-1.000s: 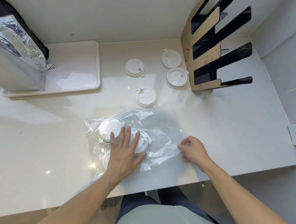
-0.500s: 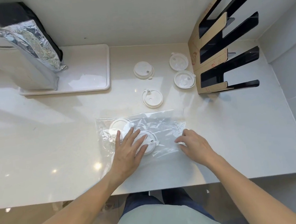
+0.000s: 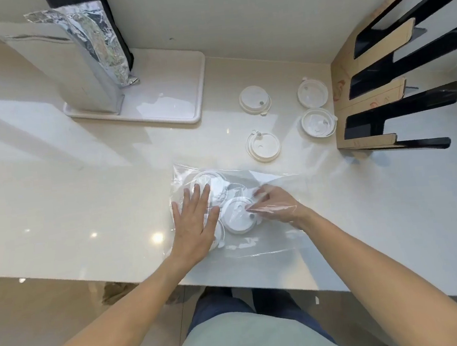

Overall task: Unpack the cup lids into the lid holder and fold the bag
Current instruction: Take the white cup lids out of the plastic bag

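A clear plastic bag [image 3: 279, 242] lies flat on the white counter near its front edge, with white cup lids inside; one lid [image 3: 235, 222] sits mid-bag and another [image 3: 214, 184] at the bag's far left. My left hand [image 3: 195, 221] presses flat on the bag's left part, fingers spread. My right hand [image 3: 274, 206] is inside the bag under the plastic, fingertips at the middle lid's right edge; blur hides whether they grip it. Several loose lids [image 3: 263, 146] lie beyond the bag. The cardboard-and-black lid holder [image 3: 340, 90] stands at the far right, its slots bare.
A white tray [image 3: 174, 94] at the back carries a tall silver foil bag [image 3: 88, 60]. Two of the loose lids [image 3: 318, 122] lie right against the holder's base. The counter's front edge [image 3: 261, 282] runs just behind my wrists, and a wall closes the right side.
My right hand has gone from the bag's right edge into the bag, reaching the middle lid. My left hand shifted slightly left on the bag. The camera moved closer.
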